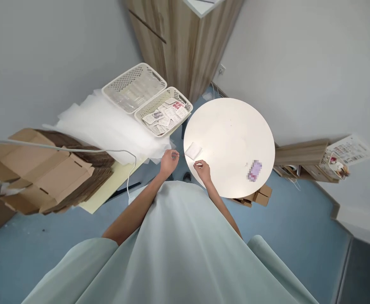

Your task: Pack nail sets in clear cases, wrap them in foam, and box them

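Note:
My left hand [170, 163] is held in front of my body, just off the left edge of the round white table [232, 131]. Its fingers are curled in towards the thumb, and whatever they may hold is too small to make out. Over the table's near left rim, my right hand [203, 171] has its fingertips drawn together in a pinch; nothing between them can be named. A small white wrapped packet [193, 150] lies flat on the table, just beyond my right fingertips and apart from them.
Left of the table stand a white basket [137, 117] of printed packets and another basket [105, 90] holding clear bags. White foam sheets [93, 122] and flattened cardboard boxes [61, 177] are stacked nearby. A cable [109, 150] crosses there. A blurred purple item [254, 170] lies on the table.

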